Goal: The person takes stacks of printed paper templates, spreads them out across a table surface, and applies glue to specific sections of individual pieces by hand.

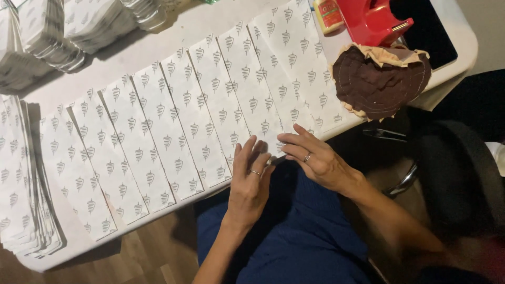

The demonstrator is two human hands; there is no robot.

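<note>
Row of long white paper bags [173, 121] laid flat and overlapping like shingles across the counter [158, 37], running from the left near edge up to the far right. Each bag is a narrow white strip printed with a repeating small grey cone-shaped emblem in two columns.

Both hands sit at the near edge of the counter, on the lower end of one bag in the right half of the row. Left hand [251, 179] lies flat, palm down, fingers close together and pressed onto the bag end; ring on one finger. Right hand [315, 158] just beside it, touching or nearly so — fingers extended and held together, tips on the same bag end; ring too. A thin dark object [279, 159] shows between the hands, too small to identify; cannot tell which hand grips it.

Left edge of counter: a thick fanned stack of the same printed bags [21, 184]. Far left corner: more piles of bags [63, 26], stacked on edge.

Far right corner — red tape dispenser [373, 18], small white bottle with red-and-yellow label [329, 13] just beside it, a black flat item [426, 26] behind. Round dark-brown quilted pad with tan trim [379, 79] overhangs the right near edge, touching the last bag.

Blue clothing [294, 236] under the hands, black chair [457, 173] to the right.
</note>
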